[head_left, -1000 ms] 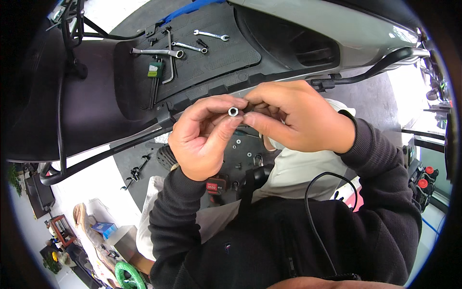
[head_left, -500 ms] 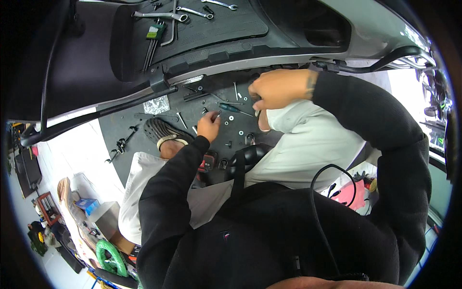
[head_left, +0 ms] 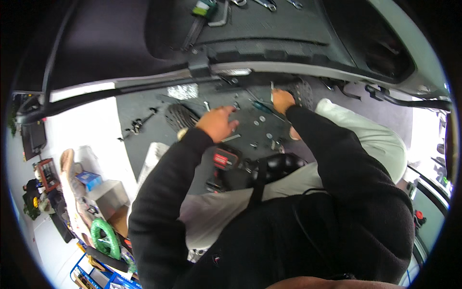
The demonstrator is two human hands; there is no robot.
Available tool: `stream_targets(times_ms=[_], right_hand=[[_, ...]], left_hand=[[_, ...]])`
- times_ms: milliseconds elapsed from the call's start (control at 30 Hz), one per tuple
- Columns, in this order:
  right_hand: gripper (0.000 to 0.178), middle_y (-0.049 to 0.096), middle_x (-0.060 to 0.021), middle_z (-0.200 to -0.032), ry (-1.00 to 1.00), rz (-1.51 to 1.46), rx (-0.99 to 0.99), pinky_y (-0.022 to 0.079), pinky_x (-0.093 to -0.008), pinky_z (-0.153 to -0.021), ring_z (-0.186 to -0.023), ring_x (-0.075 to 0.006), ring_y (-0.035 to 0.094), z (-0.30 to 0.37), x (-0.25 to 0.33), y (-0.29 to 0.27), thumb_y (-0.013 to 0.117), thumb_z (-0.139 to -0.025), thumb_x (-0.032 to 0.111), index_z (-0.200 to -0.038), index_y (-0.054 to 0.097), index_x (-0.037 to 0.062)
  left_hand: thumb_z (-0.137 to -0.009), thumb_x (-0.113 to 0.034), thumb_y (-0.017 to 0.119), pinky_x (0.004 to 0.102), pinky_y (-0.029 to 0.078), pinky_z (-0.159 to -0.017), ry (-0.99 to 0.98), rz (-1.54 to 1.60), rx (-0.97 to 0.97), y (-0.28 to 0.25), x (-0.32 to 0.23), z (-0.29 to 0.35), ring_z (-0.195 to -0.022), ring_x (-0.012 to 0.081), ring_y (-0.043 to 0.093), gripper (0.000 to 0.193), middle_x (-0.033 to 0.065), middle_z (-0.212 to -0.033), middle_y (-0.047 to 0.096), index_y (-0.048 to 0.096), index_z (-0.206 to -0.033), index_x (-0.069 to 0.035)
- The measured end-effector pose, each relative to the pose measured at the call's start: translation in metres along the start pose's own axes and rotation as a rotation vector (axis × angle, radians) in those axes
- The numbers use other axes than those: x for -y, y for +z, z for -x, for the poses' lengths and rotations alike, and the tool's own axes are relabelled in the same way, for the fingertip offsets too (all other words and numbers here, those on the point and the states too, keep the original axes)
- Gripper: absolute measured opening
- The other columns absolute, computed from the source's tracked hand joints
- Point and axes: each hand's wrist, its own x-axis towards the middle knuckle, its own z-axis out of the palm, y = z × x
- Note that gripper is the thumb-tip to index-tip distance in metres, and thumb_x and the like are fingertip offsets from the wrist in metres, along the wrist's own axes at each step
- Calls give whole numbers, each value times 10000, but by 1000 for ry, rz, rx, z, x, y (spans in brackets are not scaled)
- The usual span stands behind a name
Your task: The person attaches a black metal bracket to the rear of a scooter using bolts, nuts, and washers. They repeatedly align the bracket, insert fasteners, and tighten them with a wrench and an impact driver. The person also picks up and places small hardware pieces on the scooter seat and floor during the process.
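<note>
My left hand (head_left: pixel 217 125) is over the dark mat with its fingers apart, the index finger near a small metal fastener (head_left: pixel 236 105). A silver bolt (head_left: pixel 232 137) lies below its thumb. My right hand (head_left: pixel 283 101) is closed at a long thin bolt (head_left: pixel 272 90), its fingertips around the shank. Beside that hand lies a screwdriver (head_left: pixel 260 105) with a dark green handle. Washers (head_left: pixel 262 118) and a short bolt (head_left: pixel 253 145) lie between and below the hands. Another bolt (head_left: pixel 207 106) lies above my left hand.
A car's raised sill (head_left: pixel 308 67) runs across above the mat, with wrenches (head_left: pixel 265 5) and a green-held hex key set (head_left: pixel 204 8) on the dark panel. A cordless tool with a red battery (head_left: pixel 225 159) lies by my legs. A clear plastic bag (head_left: pixel 183 91) lies further left.
The view has shifted, so the scene sits further right and lower. My right hand has come down from beside my knee to the long bolt. My left fingers have opened from a pinch.
</note>
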Motion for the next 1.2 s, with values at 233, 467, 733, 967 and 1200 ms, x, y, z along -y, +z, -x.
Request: stream_targets(times_ms=[233, 467, 733, 967, 1200], right_hand=[[222, 758, -249, -970, 122, 68, 80, 604, -486, -779, -908, -386, 761, -21, 7, -3, 584, -908, 153, -884, 764, 25], [248, 734, -116, -784, -317, -342, 1198, 591, -349, -665, -747, -188, 728, -32, 111, -185, 728, -905, 203, -883, 738, -44], [349, 711, -59, -770, -554, -674, 602, 549, -289, -642, -690, -118, 671, -35, 212, -486, 692, -1020, 306, -973, 727, -39], [443, 711, -66, -743, -491, -453, 351, 523, -272, -598, -653, -114, 665, -46, 233, -598, 779, -940, 392, -917, 740, -49], [568, 673, -77, -669, -587, -178, 71, 500, -306, -565, -599, -150, 637, -70, 257, -649, 742, -922, 526, -798, 694, -27]], left_hand=[[-923, -190, 747, 462, 572, -826, 135, -128, -34, -114, -105, 128, -959, 397, 687, 408, 168, -1155, 662, 633, -1284, -37], [-913, -145, 778, 347, 591, -819, 26, 134, -218, -154, -118, 135, -964, 257, 744, 449, 179, -1165, 702, 643, -1312, 11], [-911, -16, 774, 315, 612, -857, 297, 417, -733, -189, -162, 97, -1014, 197, 711, 412, 103, -1194, 638, 658, -1305, 22], [-903, 46, 750, 323, 616, -925, 490, 641, -976, -238, -189, 68, -1103, 198, 689, 442, 133, -1305, 559, 641, -1331, 20], [-1002, -9, 672, 266, 572, -864, 526, 928, -1030, -288, -195, 49, -995, 135, 693, 381, 106, -1108, 724, 582, -1361, 83]])
